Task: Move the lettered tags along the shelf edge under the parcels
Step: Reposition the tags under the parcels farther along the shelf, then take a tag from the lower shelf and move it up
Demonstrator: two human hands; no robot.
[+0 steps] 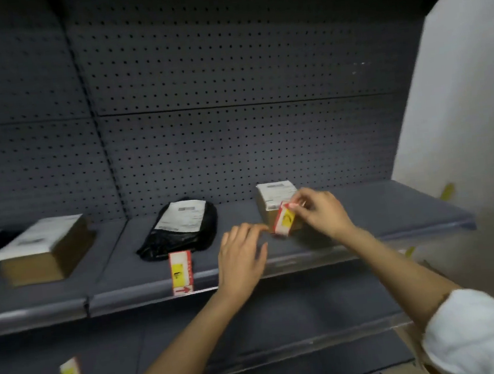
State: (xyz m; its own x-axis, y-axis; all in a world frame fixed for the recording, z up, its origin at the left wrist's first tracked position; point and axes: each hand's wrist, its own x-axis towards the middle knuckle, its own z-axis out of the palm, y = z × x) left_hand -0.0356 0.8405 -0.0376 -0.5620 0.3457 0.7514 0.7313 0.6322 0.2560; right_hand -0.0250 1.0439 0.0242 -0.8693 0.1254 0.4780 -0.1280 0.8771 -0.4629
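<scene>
Right hand [321,212] is pinching tilted tag [285,221] before small box [274,202]; left hand [242,256] is hovering open beside it, nearer the shelf edge [308,261] below.

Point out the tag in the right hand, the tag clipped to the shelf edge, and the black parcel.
tag in the right hand [285,220], head view, on its yellow middle.
tag clipped to the shelf edge [181,272], head view, on its yellow panel.
black parcel [181,238], head view, on the black plastic below its label.

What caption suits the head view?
Right hand holds a tag before a box; left hand open by the shelf.
</scene>
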